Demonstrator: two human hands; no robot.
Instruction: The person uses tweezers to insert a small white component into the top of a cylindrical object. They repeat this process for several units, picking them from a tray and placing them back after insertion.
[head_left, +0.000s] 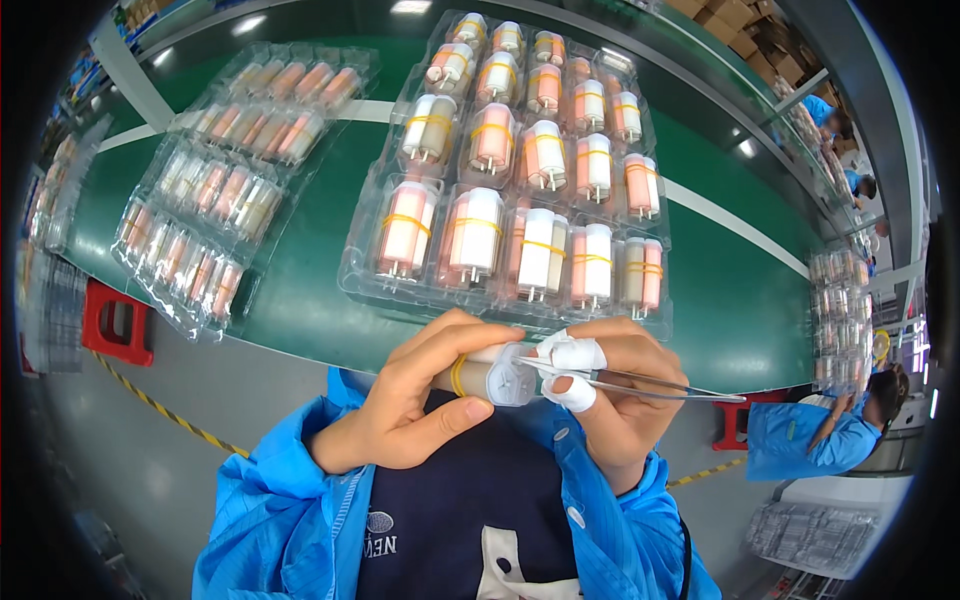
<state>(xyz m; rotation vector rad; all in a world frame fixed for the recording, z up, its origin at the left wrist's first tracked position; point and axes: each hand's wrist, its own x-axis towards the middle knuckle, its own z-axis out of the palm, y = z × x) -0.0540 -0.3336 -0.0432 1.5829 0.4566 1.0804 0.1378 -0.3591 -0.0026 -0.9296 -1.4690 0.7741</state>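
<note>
My left hand (pixel 400 400) is wrapped round a banded pair of cylinders (pixel 508 383) just in front of the bench edge. A yellow rubber band circles it, and its pale grey capped end faces right. Metal tweezers (pixel 670 392) are pinched in my right hand (pixel 630 385), their tips touching that capped end. White wrapping covers the right thumb and forefinger tips. What the tips grip there is too small to tell. Beyond my hands stands a clear plastic tray (pixel 358 265) filled with rows of similar pink, white and beige banded cylinders with metal prongs.
The green bench (pixel 300 320) has another tray (pixel 190 215) of cylinders on its left. More filled trays (pixel 838 310) stand at the far right, near a person in blue (pixel 815 440). Red stools (pixel 115 322) are on the floor; stacked clear trays (pixel 810 535) lie at lower right.
</note>
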